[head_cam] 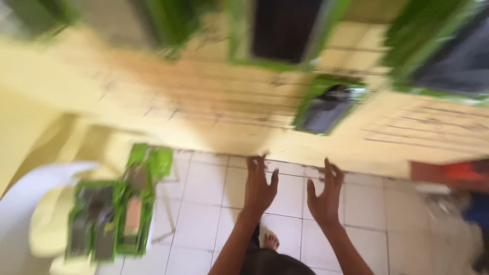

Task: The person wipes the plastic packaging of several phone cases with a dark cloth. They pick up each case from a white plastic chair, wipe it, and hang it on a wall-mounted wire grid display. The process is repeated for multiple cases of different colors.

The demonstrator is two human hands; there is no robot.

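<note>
Wooden planks [214, 97], yellow and stacked above the tiled floor [204, 203], lie just ahead of both hands. Left hand [259, 187] and right hand [325, 196] reach out, fingers spread, holding nothing; the planks look untouched so far.

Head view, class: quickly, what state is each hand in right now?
Left hand: open, fingers spread, holding nothing.
Right hand: open, fingers spread, holding nothing.

Blurred green packets [114, 214] lower left
</note>
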